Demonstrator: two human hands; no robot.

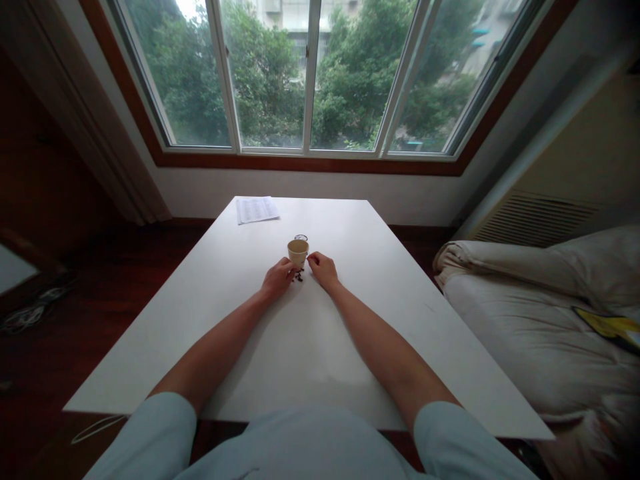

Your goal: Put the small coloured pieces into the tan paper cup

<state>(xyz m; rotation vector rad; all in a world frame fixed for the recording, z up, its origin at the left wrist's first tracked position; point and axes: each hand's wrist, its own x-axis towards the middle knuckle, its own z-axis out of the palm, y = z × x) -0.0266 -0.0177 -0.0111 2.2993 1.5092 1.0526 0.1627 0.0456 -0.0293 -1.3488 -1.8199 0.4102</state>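
A small beige cup (298, 247) stands upright on the white table (320, 347), its open top facing me. Several small dark pieces (299, 275), bean-like in size, lie just in front of it. My left hand (280, 277) is at the cup's lower left, fingers bent and drawn together beside the pieces; whether it touches the cup is unclear. At the cup's right side is my right hand (324, 269), closed in a pinch near the rim. What either hand's fingertips hold is too small to make out. A thin dark looped outline (301, 237) shows behind the cup.
Printed paper sheets (257, 209) lie at the table's far left corner. Beyond the table is a wide window (310, 157). A cushioned seat with pale covers (500, 300) stands along the right. Cables (37, 310) lie on the dark floor at left.
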